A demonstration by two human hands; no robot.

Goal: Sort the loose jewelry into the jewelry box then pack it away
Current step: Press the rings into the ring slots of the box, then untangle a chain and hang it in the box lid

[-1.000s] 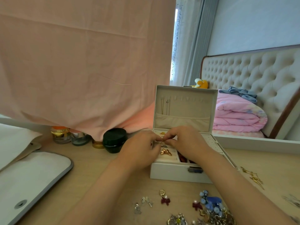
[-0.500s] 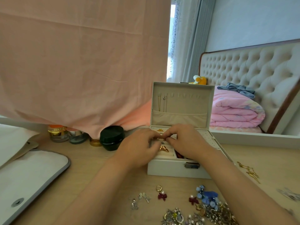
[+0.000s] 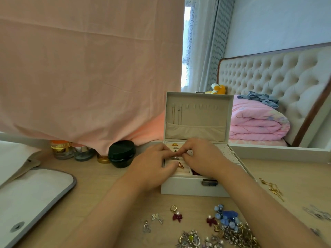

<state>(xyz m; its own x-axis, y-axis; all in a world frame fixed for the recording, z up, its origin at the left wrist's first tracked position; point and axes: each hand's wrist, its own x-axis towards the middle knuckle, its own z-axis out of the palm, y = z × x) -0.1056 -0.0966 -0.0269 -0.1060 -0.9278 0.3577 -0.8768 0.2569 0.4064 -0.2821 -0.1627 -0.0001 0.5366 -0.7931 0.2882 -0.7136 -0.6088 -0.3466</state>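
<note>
1. Jewelry box (image 3: pixel 189 188): stands open mid-desk, lid (image 3: pixel 197 113) upright. The step in hand is judged to be seating a small piece in the ring rolls (image 3: pixel 175 144) at the tray's front left. To do it well, press the piece straight down into one slot, keep clear of the rings already seated, and let go only once it sits firm
2. Box, appearance: white shell, cream lining and a metal clasp at the front. The lid has a row of hooks with thin chains hanging at its left, and a pocket below
3. Left hand (image 3: pixel 154 163) and right hand (image 3: pixel 202 158): both over the rolls, fingers curled, tips meeting. Cannot tell whether either holds a piece
4. Loose jewelry (image 3: pixel 229 233): unsorted heap on the desk (image 3: pixel 107 194) in front of the box, so much sorting remains
5. Black jar (image 3: pixel 121 153): left of the box, well apart from it
</note>
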